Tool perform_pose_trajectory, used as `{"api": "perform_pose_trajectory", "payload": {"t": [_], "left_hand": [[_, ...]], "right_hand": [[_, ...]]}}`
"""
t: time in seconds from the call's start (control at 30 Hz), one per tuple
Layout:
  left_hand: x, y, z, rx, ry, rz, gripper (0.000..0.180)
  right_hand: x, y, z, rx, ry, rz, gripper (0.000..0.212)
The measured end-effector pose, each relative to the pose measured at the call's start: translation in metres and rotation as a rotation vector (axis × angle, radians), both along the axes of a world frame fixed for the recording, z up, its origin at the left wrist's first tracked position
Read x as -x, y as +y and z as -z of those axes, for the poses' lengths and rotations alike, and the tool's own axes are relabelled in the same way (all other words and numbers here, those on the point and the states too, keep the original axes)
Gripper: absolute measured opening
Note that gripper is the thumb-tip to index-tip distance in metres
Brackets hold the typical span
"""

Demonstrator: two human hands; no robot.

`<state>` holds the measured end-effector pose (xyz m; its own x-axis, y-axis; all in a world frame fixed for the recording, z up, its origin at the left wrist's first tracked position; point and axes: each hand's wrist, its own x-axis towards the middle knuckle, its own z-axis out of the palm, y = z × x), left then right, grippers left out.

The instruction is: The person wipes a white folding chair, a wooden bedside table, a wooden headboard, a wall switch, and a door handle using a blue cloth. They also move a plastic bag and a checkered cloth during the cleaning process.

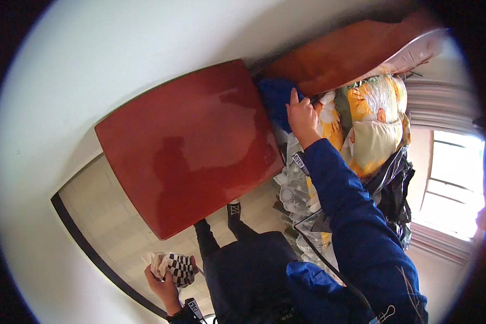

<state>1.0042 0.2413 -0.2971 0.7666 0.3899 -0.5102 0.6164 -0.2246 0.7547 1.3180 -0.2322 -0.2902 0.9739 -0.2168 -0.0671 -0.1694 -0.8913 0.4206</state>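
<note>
At the lower left, my left hand (164,289) is closed around a bunched cloth (179,269) with a black-and-white checked part and a plain cream part. My right hand (303,117) reaches far out to the upper right, its index finger stretched out. It lies against a dark blue cloth-like item (275,100), wedged between the red tabletop and the wooden headboard. The other fingers of that hand show only in part. A glossy red tabletop (194,146) stands in front of me, with nothing lying on it.
The curved brown headboard (345,54) rises behind a bed with yellow-flowered bedding (372,102) and white lace (295,194). A black plastic bag (397,183) lies on the bed's near side. Striped curtains (440,105) flank a bright window (453,178). A black cable (318,245) runs below my right arm.
</note>
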Motion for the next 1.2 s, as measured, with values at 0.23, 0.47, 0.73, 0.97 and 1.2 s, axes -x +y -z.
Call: {"api": "perform_pose_trajectory", "payload": {"t": [0.23,0.47,0.73,0.97,1.2], "left_hand": [[-0.006,-0.005,-0.006,0.057,-0.035,-0.073,0.038],[-0.035,-0.015,-0.052,0.001,-0.122,0.059,0.038],[-0.040,-0.016,-0.054,-0.043,-0.061,0.202,0.037],[-0.049,-0.037,-0.072,-0.071,-0.041,0.290,0.034],[-0.096,-0.070,-0.149,-0.198,-0.175,0.468,0.037]], "right_hand": [[0.060,0.007,-0.035,-0.351,0.108,0.310,0.039],[0.078,-0.030,-0.069,-0.850,-0.346,0.573,0.038],[0.001,-0.079,-0.053,-0.316,-0.216,0.562,0.048],[-0.002,-0.040,-0.028,-0.287,0.022,0.317,0.025],[0.071,0.070,-0.106,-0.819,0.218,-0.598,0.045]]}}
